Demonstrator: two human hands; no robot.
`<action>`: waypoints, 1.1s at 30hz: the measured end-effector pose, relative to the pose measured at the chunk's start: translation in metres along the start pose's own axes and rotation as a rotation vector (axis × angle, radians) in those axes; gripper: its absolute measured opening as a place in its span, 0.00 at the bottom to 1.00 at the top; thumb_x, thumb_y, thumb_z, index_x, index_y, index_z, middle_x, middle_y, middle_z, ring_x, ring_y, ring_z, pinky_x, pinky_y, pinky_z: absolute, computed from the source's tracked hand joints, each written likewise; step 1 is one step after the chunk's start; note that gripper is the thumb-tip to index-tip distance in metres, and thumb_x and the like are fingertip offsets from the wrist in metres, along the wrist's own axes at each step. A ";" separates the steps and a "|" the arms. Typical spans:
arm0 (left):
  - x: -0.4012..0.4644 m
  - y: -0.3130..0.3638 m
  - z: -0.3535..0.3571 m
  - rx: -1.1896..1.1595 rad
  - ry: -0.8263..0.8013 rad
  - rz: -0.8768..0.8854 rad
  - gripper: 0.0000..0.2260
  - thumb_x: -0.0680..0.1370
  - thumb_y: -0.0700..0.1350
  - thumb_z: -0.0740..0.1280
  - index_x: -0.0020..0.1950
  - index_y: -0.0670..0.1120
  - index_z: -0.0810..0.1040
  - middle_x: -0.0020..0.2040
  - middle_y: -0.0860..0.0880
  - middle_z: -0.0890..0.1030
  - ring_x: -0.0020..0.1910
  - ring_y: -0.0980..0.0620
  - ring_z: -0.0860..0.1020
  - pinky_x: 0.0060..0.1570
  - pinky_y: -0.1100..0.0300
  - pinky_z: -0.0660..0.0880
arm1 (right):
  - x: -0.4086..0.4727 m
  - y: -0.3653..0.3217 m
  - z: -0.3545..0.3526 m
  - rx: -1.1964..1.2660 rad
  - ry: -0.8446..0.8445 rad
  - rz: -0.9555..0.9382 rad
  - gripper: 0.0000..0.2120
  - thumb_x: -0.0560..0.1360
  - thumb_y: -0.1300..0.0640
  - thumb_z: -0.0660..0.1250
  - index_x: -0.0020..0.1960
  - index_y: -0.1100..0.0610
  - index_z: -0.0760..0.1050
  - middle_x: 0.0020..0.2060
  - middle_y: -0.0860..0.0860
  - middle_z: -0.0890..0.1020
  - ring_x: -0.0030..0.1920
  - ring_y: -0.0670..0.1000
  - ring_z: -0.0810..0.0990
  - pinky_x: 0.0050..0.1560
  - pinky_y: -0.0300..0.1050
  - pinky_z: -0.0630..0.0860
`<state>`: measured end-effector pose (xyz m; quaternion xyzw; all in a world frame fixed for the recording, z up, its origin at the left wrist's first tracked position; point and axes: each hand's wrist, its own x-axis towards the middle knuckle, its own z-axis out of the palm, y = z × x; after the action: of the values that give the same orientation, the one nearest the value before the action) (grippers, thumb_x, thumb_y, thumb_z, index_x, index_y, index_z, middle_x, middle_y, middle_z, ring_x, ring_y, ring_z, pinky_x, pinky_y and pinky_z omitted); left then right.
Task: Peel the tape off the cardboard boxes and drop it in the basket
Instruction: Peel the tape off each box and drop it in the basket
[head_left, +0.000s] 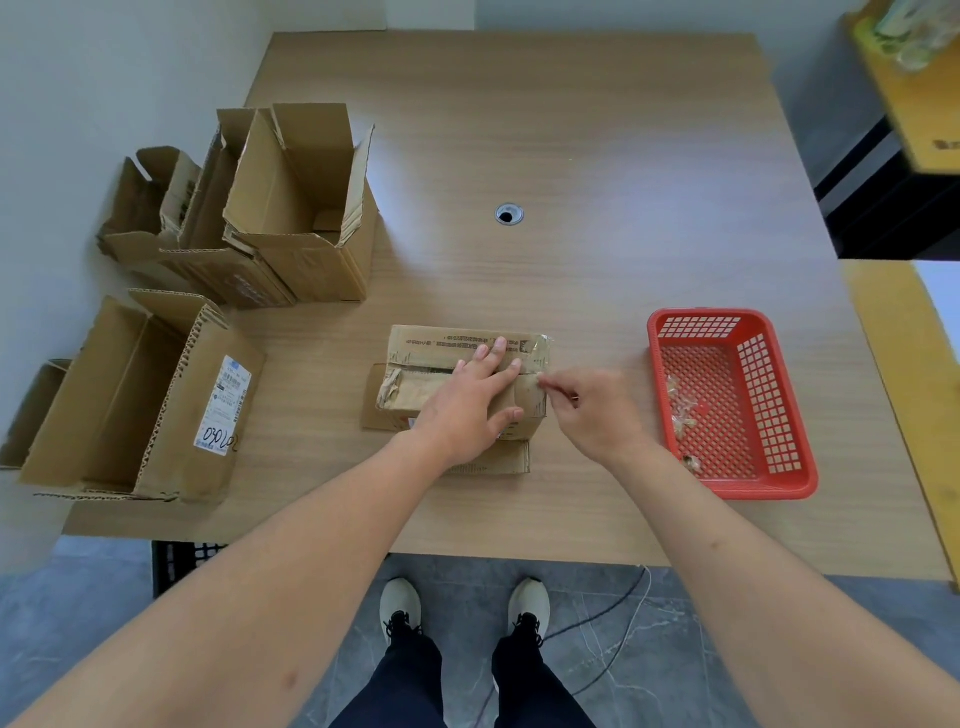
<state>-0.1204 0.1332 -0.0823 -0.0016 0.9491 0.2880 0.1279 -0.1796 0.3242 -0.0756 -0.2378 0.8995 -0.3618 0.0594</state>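
Note:
A small closed cardboard box (431, 353) lies on the wooden table (597, 156) in front of me, with clear tape (540, 347) wrinkled over its right end. My left hand (467, 400) lies flat on top of the box, fingers spread, pressing it down. My right hand (592, 410) is at the box's right end, thumb and forefinger pinched on the tape's edge there. A red plastic basket (779, 405) stands to the right on the table, with a few crumpled scraps of clear tape (680, 410) inside.
Several open cardboard boxes (296, 208) stand at the table's left side, and a larger one with a white label (150, 400) lies at the near left. A round cable hole (509, 214) is mid-table. A dark crate (182, 561) sits under the table's left edge.

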 end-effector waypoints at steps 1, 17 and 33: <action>-0.001 -0.001 0.001 0.015 0.002 0.009 0.30 0.83 0.54 0.64 0.83 0.52 0.57 0.84 0.52 0.46 0.82 0.52 0.44 0.80 0.53 0.42 | 0.002 -0.001 -0.002 0.021 -0.041 0.058 0.08 0.76 0.64 0.72 0.54 0.58 0.87 0.46 0.52 0.88 0.46 0.52 0.86 0.54 0.48 0.80; -0.004 -0.012 0.013 0.131 0.047 0.067 0.26 0.85 0.60 0.54 0.83 0.57 0.55 0.83 0.55 0.43 0.82 0.54 0.42 0.80 0.56 0.42 | 0.036 -0.010 -0.016 -0.256 -0.215 0.145 0.13 0.75 0.68 0.68 0.51 0.55 0.86 0.44 0.52 0.87 0.48 0.55 0.84 0.50 0.50 0.80; -0.001 -0.013 0.009 0.138 0.026 0.062 0.27 0.85 0.60 0.56 0.83 0.57 0.55 0.83 0.56 0.43 0.82 0.55 0.42 0.81 0.54 0.44 | 0.028 -0.004 -0.004 0.077 -0.049 0.282 0.09 0.76 0.58 0.70 0.55 0.50 0.84 0.40 0.48 0.84 0.43 0.51 0.82 0.51 0.49 0.79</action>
<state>-0.1166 0.1276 -0.0962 0.0327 0.9678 0.2256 0.1063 -0.2037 0.3111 -0.0684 -0.1152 0.9077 -0.3782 0.1408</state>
